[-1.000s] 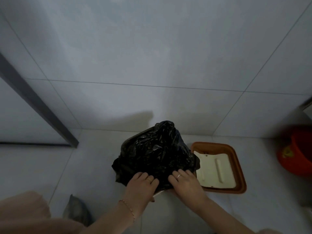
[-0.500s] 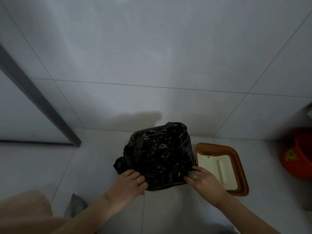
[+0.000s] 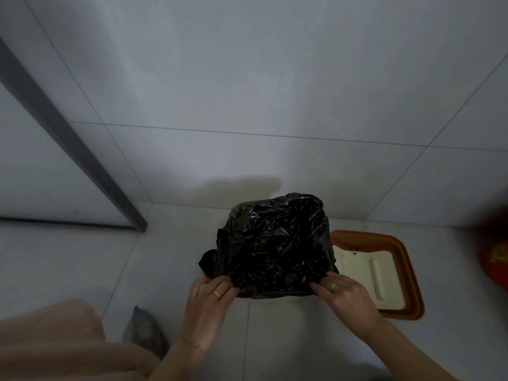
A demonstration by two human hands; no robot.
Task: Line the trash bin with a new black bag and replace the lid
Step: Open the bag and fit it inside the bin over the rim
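Observation:
A crinkled black bag [image 3: 275, 243] is spread over the top of the trash bin, which stands on the tiled floor near the wall. Only a pale strip of the bin [image 3: 275, 300] shows under the bag's near edge. My left hand [image 3: 210, 298] pinches the bag at its near left corner. My right hand [image 3: 343, 291] pinches it at the near right corner. The lid [image 3: 384, 273], brown-rimmed with a cream flap, lies flat on the floor just right of the bin.
A red bucket [image 3: 494, 257] stands at the far right edge. A dark grey door frame [image 3: 68, 138] runs down the left wall. Pink clothing [image 3: 55, 345] and a grey slipper [image 3: 143, 331] are at the lower left.
The bag went from a raised bunched heap to lying flatter over the bin's top. My hands moved apart from the middle of the near edge to its two corners.

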